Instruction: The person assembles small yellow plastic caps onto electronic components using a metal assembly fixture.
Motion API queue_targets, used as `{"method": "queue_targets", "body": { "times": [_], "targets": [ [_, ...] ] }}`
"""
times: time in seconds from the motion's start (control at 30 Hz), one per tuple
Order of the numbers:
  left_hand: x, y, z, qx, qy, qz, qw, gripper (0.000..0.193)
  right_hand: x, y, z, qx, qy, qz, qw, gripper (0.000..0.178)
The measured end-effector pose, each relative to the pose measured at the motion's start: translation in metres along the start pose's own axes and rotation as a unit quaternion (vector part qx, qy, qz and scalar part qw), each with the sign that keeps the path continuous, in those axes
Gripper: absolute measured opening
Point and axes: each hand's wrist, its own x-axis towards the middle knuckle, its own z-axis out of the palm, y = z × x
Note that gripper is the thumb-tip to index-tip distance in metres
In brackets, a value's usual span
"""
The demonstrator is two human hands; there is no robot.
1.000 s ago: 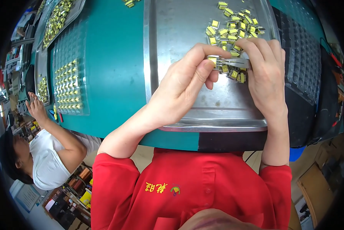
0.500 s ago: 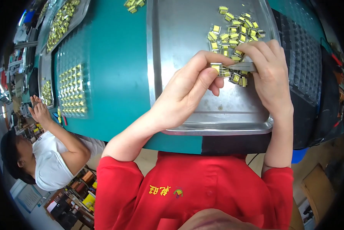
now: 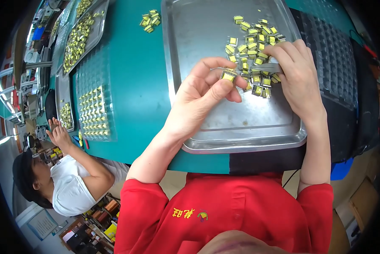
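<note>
My left hand (image 3: pixel 194 97) pinches a small yellow-taped transformer (image 3: pixel 228 76) with metal pins between thumb and fingers, above the metal tray (image 3: pixel 241 127). Grey metal tweezers (image 3: pixel 269 67) are gripped in my right hand (image 3: pixel 299 80), their tips pointing left over the pile. A gap separates those tips from the held transformer. Under and beyond both hands, a heap of similar transformers (image 3: pixel 252 46) lies loose in the tray. My right fingers partly cover the heap's right side.
Clear plastic blister trays (image 3: pixel 330 63) lie on black cloth at the right. A small transformer cluster (image 3: pixel 150 20) sits on the green mat (image 3: pixel 135 84). Leftward are a part-filled blister tray (image 3: pixel 93 112), a heaped metal tray (image 3: pixel 77 44) and a co-worker (image 3: pixel 77 178) in white.
My left hand has drawn the transformer leftward, away from the tweezers, and tilted it. The tweezers were at its pins before and are now apart from it. The whole view has shifted slightly.
</note>
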Motion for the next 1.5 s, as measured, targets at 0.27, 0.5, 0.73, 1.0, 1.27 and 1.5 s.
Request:
{"method": "queue_targets", "body": {
  "times": [0.27,0.5,0.73,1.0,1.27,1.5],
  "targets": [
    [-0.001,-0.012,-0.021,0.026,0.013,0.06,0.998,0.038,0.008,-0.009,0.011,-0.029,-0.028,-0.008,0.999,0.044],
    [0.001,-0.009,-0.021,0.188,0.054,0.225,0.954,0.019,-0.004,-0.014,0.001,-0.005,-0.067,-0.014,0.998,0.039],
    [0.014,-0.01,-0.03,0.242,0.118,0.297,0.916,0.02,-0.003,0.0,0.009,-0.005,-0.082,-0.021,0.996,0.044],
    [0.037,-0.023,-0.05,0.222,0.092,0.285,0.928,0.026,-0.005,0.013,0.017,-0.013,-0.063,-0.036,0.997,0.043],
    [0.009,-0.005,-0.038,0.315,0.131,0.275,0.899,0.027,-0.002,-0.01,0.009,-0.003,-0.038,-0.031,0.999,0.036],
    [0.011,-0.005,-0.034,0.269,0.129,0.275,0.914,0.028,-0.005,-0.014,0.003,0.011,-0.024,0.011,1.0,0.035]
  ]
}}
